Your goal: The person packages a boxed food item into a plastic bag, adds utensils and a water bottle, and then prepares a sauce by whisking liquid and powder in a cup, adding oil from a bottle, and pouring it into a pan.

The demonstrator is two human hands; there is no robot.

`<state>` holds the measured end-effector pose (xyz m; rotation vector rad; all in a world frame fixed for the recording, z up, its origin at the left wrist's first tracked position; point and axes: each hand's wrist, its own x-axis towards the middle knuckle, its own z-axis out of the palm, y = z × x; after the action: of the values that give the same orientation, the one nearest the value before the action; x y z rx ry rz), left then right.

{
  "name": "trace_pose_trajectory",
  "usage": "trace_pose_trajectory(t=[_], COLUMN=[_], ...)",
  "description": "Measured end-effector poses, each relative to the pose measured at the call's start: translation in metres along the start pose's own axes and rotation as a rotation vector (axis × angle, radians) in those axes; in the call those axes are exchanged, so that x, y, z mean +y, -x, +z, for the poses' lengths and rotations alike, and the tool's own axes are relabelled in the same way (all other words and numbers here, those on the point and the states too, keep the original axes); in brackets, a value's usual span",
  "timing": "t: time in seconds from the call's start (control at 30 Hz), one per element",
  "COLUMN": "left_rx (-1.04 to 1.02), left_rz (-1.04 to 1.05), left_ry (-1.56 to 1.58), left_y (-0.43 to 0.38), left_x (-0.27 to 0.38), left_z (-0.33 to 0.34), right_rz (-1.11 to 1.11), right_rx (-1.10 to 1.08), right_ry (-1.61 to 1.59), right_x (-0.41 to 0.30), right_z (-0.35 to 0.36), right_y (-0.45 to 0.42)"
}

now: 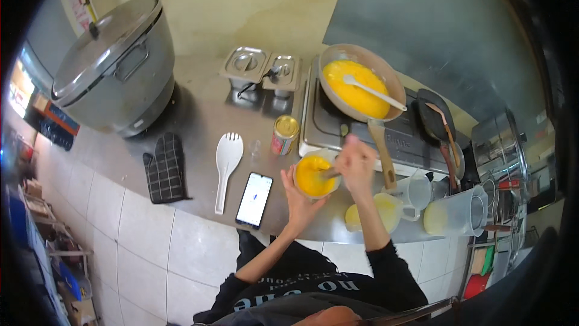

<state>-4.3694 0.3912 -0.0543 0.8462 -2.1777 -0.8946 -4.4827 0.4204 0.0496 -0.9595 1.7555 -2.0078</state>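
My left hand (304, 206) grips the side of a small translucent cup (334, 158) holding a thick yellow mixture (314, 174). In my right hand (357, 165) is the handle of a stirring utensil (331, 173), its lower end sunk in the mixture; motion blurs this hand, and the utensil's head is hidden. Just behind the cup stands a gold-lidded tin can (284, 135). Beyond my hands, a frying pan (398, 84) of yellow mixture sits on the gas stove (312, 131), with a white spoon or spatula (377, 94) resting in it.
A large rice cooker (131, 68) occupies the left, near a checked oven mitt (165, 170). White spork-shaped server (226, 158) and smartphone (254, 199) lie on the steel counter (199, 122). Lidded steel containers (246, 63) stand behind. Plastic jugs (452, 213) and a dark pan (434, 113) are right.
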Motion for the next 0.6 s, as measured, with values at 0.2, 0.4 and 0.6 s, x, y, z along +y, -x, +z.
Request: trace_pose_trajectory(t=[0.2, 0.4, 0.6], left_rx=[0.068, 0.151, 0.122], left_rz=[0.076, 0.08, 0.152], left_ry=[0.176, 0.28, 0.105], left_y=[-0.009, -0.014, -0.017], left_x=[-0.004, 0.006, 0.013], left_z=[0.0, 0.006, -0.007], right_rz=[0.126, 0.015, -0.071], right_rx=[0.001, 0.094, 0.025], right_ry=[-0.068, -0.04, 0.167], right_x=[0.005, 0.021, 0.05], right_z=[0.0, -0.006, 0.005], right_y=[-0.007, 0.0, -0.011])
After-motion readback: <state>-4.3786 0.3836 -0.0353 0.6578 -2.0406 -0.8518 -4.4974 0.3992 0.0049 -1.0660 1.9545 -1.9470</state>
